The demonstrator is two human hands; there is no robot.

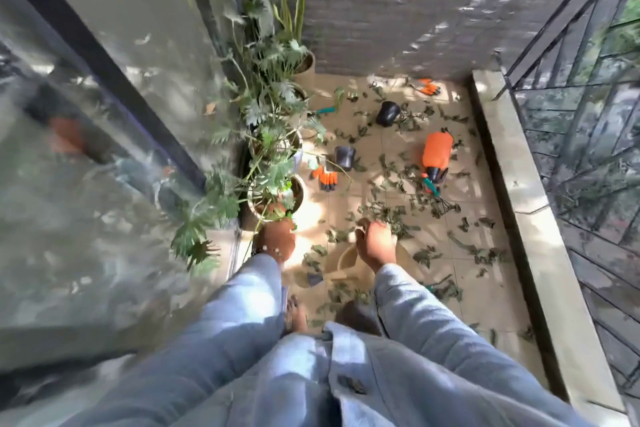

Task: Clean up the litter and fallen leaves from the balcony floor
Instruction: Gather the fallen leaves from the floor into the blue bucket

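Dry green leaves (391, 215) lie scattered over the tiled balcony floor (391, 146). My right hand (375, 246) reaches down among them, its fingers curled round a pale scrap (360, 230). Under that hand sits a beige round container (348, 257), partly hidden by the wrist. My left hand (275, 241) hangs beside the potted plants with its back toward me; its fingers are hidden in the foliage. Motion blurs the view.
Potted plants (273, 163) line the glass door on the left. An orange sprayer (437, 152), two black pots (388, 113) (345, 157), orange gloves (325, 177), a hand rake (445, 207) and a teal trowel (325, 110) lie about. A stone ledge (512, 184) and railing close the right.
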